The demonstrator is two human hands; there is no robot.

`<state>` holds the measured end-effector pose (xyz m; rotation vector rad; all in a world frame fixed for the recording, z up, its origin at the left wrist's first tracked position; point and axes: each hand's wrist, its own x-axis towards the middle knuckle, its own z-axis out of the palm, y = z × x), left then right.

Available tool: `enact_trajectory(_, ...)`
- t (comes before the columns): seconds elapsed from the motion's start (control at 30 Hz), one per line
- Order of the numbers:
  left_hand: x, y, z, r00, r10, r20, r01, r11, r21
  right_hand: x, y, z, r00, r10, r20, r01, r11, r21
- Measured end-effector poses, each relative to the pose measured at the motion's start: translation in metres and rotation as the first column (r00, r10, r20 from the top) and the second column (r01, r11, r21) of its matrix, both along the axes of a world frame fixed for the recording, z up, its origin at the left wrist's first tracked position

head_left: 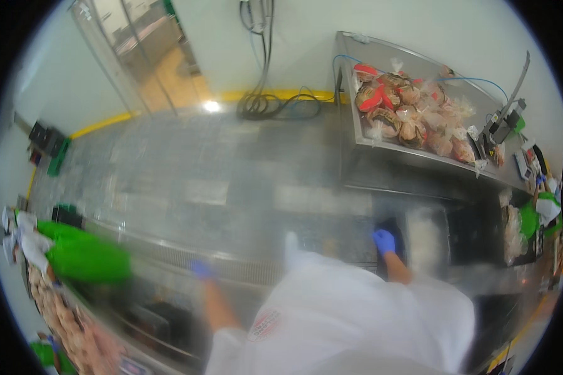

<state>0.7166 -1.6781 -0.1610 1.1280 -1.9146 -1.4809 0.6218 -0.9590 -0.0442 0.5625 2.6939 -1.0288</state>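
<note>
My right hand (384,241), in a blue glove, is in front of me at the left side of a dark crate (394,232). Its fingers look curled closed, but whatever they hold, if anything, is hidden. Beside the dark crate sits a pale, whitish container (426,237), its contents blurred. Out to the left, my blue-gloved left hand (203,270) hangs over the floor near a drain grate (244,267). Motion smears its fingers, and I make out nothing in it.
A steel table (381,153) at the far right bears several bagged poultry-like pieces (413,112). People in green aprons stand at the left (84,253) and right (532,219). Raw meat (59,312) lies on a counter at lower left. Hoses (269,106) coil by the wall.
</note>
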Motion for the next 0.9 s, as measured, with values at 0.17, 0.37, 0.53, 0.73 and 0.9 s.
enact_trajectory(0.17,-0.092,0.024,-0.003,0.444,-0.175,0.879,0.571,0.811,-0.127,-0.106,-0.056,-0.025,0.981,0.022,-0.191,-0.03,0.999,-0.038)
enact_trajectory(0.37,-0.175,0.007,0.005,0.079,-0.051,0.996,0.848,0.528,-0.04,-0.326,-0.156,0.047,0.913,0.287,-0.29,-0.298,0.954,0.007)
enact_trajectory(0.53,-0.304,-0.014,-0.004,0.049,-0.212,0.976,0.855,0.515,0.069,-0.492,-0.233,0.081,0.841,0.402,-0.362,-0.45,0.891,-0.056)
enact_trajectory(0.73,-0.517,-0.059,-0.004,-0.094,-0.256,0.962,0.954,0.254,0.161,-0.625,-0.258,0.079,0.854,0.25,-0.456,-0.31,0.949,-0.062)
enact_trajectory(0.9,-0.749,-0.072,-0.008,-0.294,-0.02,0.956,0.886,-0.382,0.265,-0.663,-0.203,0.145,0.906,-0.045,-0.421,0.036,0.999,-0.029)
